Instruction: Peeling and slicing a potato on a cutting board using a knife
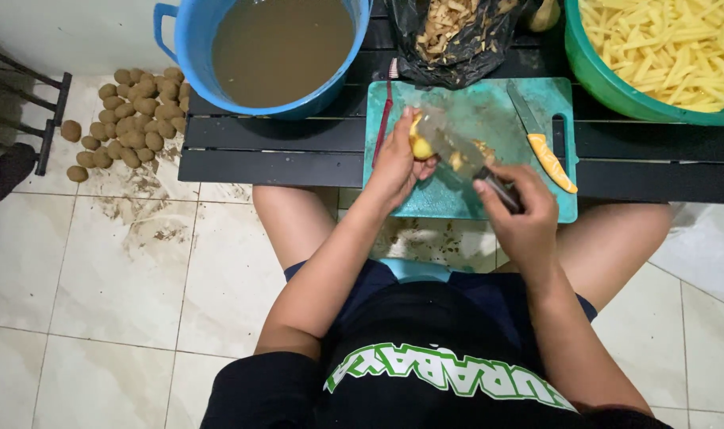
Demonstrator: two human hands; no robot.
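The left hand [395, 163] is curled around a peeled yellow potato [420, 145], fingers and thumb pressed on it, holding it over the teal cutting board [473, 111] on the dark slatted tabletop [274, 151]. The right hand [522, 214] is closed in a fist around the dark handle of a knife [465, 159], whose blurred blade reaches left and far toward the potato, touching or just beside it; the blur hides which.

On the right part of the board lies a second knife with an orange handle [544, 143], untouched. A red-handled tool [386, 111] lies along the board's left edge. Far of the board sits a black plastic bag of peelings [449, 36]. To the far left stands a blue bucket [195, 40] of brown water, and to the far right a green basin [608, 79] full of pale potato sticks [671, 48]. On the tiled floor [100, 278] at the left lies a heap of unpeeled brown potatoes [135, 115].
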